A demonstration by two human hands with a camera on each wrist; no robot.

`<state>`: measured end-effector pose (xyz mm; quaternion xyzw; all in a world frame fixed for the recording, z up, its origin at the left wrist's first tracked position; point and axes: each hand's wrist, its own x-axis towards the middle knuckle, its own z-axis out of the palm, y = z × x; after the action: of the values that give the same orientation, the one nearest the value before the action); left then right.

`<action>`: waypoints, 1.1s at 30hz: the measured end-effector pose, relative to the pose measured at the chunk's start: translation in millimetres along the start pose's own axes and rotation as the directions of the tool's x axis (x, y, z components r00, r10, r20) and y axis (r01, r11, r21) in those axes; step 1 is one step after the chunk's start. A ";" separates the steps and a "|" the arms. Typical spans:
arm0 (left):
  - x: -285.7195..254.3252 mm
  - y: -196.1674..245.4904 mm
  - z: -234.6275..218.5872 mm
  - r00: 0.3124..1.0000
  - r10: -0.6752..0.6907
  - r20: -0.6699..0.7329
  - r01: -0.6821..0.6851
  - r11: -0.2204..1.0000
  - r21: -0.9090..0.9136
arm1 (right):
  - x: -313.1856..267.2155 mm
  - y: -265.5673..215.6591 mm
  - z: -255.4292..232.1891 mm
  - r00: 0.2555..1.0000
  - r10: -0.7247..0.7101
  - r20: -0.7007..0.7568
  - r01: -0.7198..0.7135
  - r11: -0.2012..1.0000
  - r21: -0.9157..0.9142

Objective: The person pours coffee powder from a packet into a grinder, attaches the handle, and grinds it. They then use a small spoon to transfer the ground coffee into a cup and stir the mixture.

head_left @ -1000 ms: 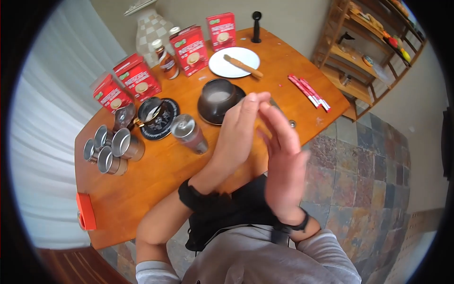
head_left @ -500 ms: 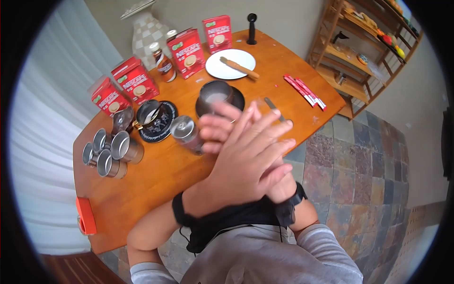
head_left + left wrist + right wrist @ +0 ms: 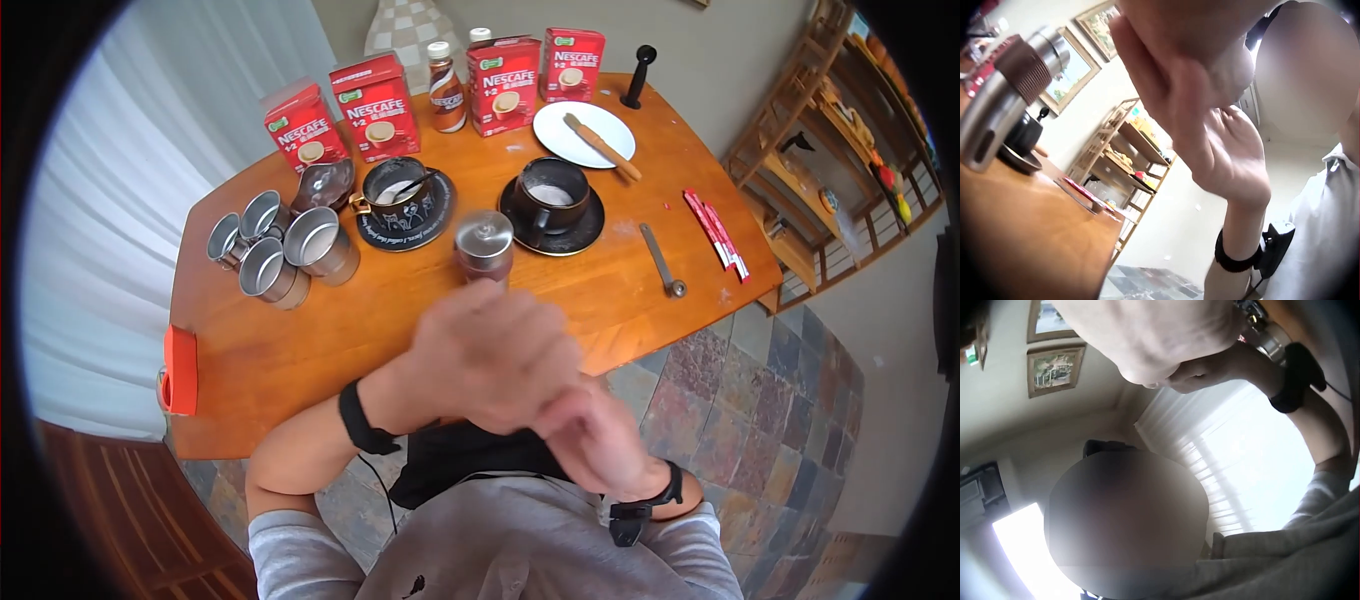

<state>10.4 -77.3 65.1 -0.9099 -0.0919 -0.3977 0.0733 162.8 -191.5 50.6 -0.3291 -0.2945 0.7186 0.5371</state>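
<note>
My left hand [image 3: 490, 350] and right hand [image 3: 605, 445] are together over the table's near edge, the left lying over the right. Both are blurred, and neither has an object in it. In the left wrist view the right palm and fingers [image 3: 1229, 150] press up against the left hand. Just beyond them stands a steel hand coffee grinder [image 3: 485, 238] with a brown ribbed band [image 3: 1022, 69]. Behind it, a black cup [image 3: 552, 205] of whitish contents sits on a black saucer [image 3: 575, 240]. Another black cup [image 3: 395, 180] holds a spoon.
Several steel cups [image 3: 320, 245] cluster at left beside a dark glass vessel [image 3: 325, 188]. Red Nescafe boxes [image 3: 505, 85] and a brown bottle [image 3: 447, 95] line the back. A brush [image 3: 605, 148] lies on a white plate [image 3: 560, 125]. Rightward are a metal crank [image 3: 660, 260] and red sachets [image 3: 718, 235].
The hands have rubbed over each other, from palms facing to the left lying over the right, and now sit lower and closer to the body. The head view has turned; the table things stay put.
</note>
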 end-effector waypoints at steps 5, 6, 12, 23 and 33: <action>-53.8 -47.5 -16.2 0.882 -0.455 -0.125 0.441 0.889 -0.125 | 31.8 -55.2 -26.2 0.900 -0.393 0.189 0.432 0.747 -0.506; -58.1 -47.8 -14.8 0.815 -0.569 -0.108 0.541 0.815 -0.208 | 43.1 -58.4 -25.8 0.832 -0.539 0.136 0.478 0.569 -0.669; -58.6 -44.6 12.1 0.651 -0.740 0.173 0.729 0.545 -0.414 | 114.0 -65.6 0.2 0.656 -0.538 0.529 0.367 -0.386 -0.847; -64.9 -71.8 70.9 0.607 -0.712 0.352 0.536 0.041 -0.843 | 160.0 -29.0 9.9 0.703 -0.406 0.585 0.103 -0.755 -0.648; -62.2 -74.3 67.7 0.591 -0.694 0.412 0.632 0.081 -0.771 | 191.0 -85.1 -6.6 0.541 0.214 0.813 0.697 -0.655 -0.291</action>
<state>0.2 2.1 -21.8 -0.6519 -0.2747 -0.3994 -0.5832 177.8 14.7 82.7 -0.2288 -0.9589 -0.1385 0.0949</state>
